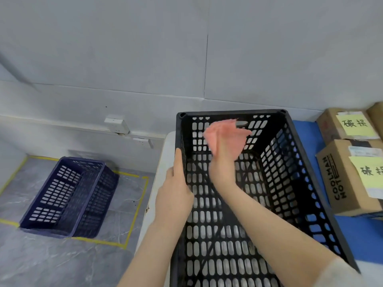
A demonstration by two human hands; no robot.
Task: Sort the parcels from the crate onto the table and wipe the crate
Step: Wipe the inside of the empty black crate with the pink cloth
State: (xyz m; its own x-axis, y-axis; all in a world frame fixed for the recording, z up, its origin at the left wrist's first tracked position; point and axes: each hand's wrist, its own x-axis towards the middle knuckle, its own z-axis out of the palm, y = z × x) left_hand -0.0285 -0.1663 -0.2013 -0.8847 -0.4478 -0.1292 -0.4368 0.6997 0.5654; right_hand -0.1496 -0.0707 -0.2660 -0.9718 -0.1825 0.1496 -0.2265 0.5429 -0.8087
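Clearly the wiping step is in hand: the left hand clamps the left rim of the empty black slotted plastic crate on the table while the right hand presses a pink cloth to its far wall, the side walls and floor likely next.

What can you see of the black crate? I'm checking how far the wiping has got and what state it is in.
The black crate looks like hard plastic, rectangular, with floor and walls pierced by rows of oval slots and a solid rim. It stands upright on the table and holds no parcels. The left hand grips its left rim. The right hand reaches inside, pressing a pink cloth against the far wall. Two cardboard boxes sit to its right.
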